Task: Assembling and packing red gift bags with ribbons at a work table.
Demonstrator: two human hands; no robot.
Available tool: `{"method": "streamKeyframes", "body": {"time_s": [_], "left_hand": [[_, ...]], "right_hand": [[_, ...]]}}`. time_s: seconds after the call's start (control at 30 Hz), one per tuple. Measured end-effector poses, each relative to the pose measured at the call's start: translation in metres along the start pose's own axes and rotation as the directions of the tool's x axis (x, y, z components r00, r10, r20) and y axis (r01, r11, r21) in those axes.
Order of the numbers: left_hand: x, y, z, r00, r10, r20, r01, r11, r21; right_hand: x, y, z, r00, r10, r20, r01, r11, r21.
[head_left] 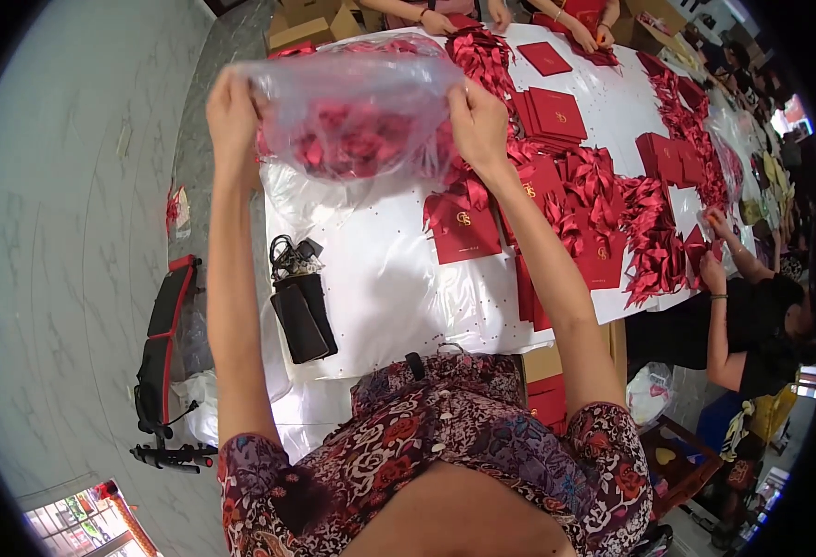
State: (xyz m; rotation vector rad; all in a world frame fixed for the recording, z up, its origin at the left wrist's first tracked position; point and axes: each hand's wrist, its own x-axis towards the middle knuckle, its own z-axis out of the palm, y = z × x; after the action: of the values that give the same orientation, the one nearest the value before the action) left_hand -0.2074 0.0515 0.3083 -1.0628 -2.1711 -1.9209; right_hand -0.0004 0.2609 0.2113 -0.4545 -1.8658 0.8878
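A clear plastic bag (352,82) is stretched between my two raised hands above the far left of the table. My left hand (232,116) is closed on one end of its edge, and my right hand (479,128) grips the other end. Glossy red ribbon pieces (347,139) show through the film; whether they lie inside the bag or behind it I cannot tell. Below my right hand lies a flat red pouch or folder (463,232) with a gold emblem. More red ribbons (589,181) are heaped to the right of my right forearm.
The white-covered table (380,278) carries a black phone pouch (303,316) near its left edge. Stacks of red folders (552,113) stand farther back. Co-workers' hands (714,255) work at the right and far sides. Cardboard boxes (310,23) stand beyond the table.
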Motion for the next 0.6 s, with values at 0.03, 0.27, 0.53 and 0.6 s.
{"method": "streamKeyframes", "body": {"time_s": [0.03, 0.27, 0.53, 0.6], "left_hand": [[0.014, 0.013, 0.003, 0.999, 0.024, 0.02, -0.022, 0.993, -0.113], [0.074, 0.068, 0.005, 0.968, 0.234, 0.096, -0.151, 0.839, -0.523], [0.121, 0.085, -0.01, 0.928, 0.364, 0.084, -0.207, 0.689, -0.695], [0.092, 0.082, -0.002, 0.918, 0.387, 0.088, -0.198, 0.64, -0.742]], "right_hand": [[0.006, -0.004, 0.002, 0.999, -0.027, -0.042, 0.029, 0.998, 0.059], [0.029, -0.029, 0.02, 1.0, 0.013, -0.023, -0.005, 0.948, 0.318], [0.061, -0.02, 0.071, 0.999, -0.041, 0.021, 0.02, 0.793, 0.609], [0.064, -0.022, 0.073, 0.997, -0.046, 0.055, -0.002, 0.753, 0.658]]}}
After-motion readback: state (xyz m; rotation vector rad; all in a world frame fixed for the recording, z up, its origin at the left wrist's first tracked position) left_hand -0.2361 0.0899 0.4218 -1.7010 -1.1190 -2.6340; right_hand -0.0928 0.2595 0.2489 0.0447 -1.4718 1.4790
